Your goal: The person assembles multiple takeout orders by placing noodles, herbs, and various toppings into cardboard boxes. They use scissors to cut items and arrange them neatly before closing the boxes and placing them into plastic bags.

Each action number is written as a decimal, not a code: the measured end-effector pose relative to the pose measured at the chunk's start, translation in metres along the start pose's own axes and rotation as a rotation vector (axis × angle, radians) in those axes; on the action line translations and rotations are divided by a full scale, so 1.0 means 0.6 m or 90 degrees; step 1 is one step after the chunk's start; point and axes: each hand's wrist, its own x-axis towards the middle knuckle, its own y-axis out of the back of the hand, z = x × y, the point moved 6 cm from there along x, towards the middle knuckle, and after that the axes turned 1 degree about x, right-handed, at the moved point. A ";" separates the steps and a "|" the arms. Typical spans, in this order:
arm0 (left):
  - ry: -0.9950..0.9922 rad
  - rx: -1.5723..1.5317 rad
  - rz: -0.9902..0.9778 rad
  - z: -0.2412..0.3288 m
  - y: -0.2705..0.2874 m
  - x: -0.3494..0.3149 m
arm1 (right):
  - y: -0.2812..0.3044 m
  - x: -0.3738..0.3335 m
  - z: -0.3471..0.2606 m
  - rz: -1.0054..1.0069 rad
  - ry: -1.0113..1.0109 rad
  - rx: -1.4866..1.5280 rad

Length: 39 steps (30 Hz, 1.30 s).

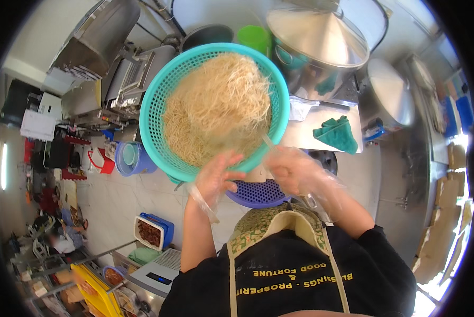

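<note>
Left hand: the left hand (pixel 215 177), in a thin clear plastic glove, sits against the near rim of the teal basket, fingers curled loosely; the grip looks part-closed on the rim edge, though how firmly I cannot tell.
Right hand: the right hand (pixel 292 168), gloved the same way, is bunched in a closed grip just beside the basket's near right rim, with a few pale strands running up from it into the noodle heap.
Teal basket: the round teal basket (pixel 153 105), a perforated plastic colander, is up in front of the person, tilted toward the camera.
Noodles: a big pile of thin pale noodles (pixel 215 105) fills the basket, heaped toward the upper side.
Purple colander: a purple colander (pixel 258 193) sits below the hands, partly hidden by them.
Bench: the steel bench (pixel 305 132) lies behind the basket on the right, carrying a crumpled green cloth (pixel 336 134).
Steel pots: a large steel pot with a conical lid (pixel 321 34) stands at the top, another round steel lid (pixel 393 98) just to its right.
Floor: a blue bucket (pixel 131 158) stands on the tiled floor at left, near a blue crate (pixel 153 230) of dark reddish food.
</note>
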 end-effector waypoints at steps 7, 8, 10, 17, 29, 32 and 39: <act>-0.110 -0.599 -0.162 0.033 -0.008 0.082 | -0.028 -0.041 -0.040 -0.007 0.039 0.008; -0.173 -0.601 -0.106 0.051 0.000 0.090 | -0.032 -0.047 -0.042 -0.007 0.040 -0.002; -0.289 -0.599 -0.003 0.084 0.012 0.100 | -0.035 -0.061 -0.042 0.003 0.034 -0.006; -0.285 -0.639 0.148 0.072 -0.010 0.134 | 0.003 -0.098 -0.033 0.005 0.024 -0.100; -0.441 -0.782 0.233 0.064 -0.053 0.178 | 0.099 -0.099 -0.139 -0.056 0.012 -0.284; -0.581 -0.766 0.168 0.114 -0.068 0.150 | 0.081 -0.129 -0.177 -0.107 0.046 -0.356; -0.872 -0.674 0.259 0.163 -0.098 -0.048 | 0.026 -0.202 -0.188 -0.275 0.061 -0.367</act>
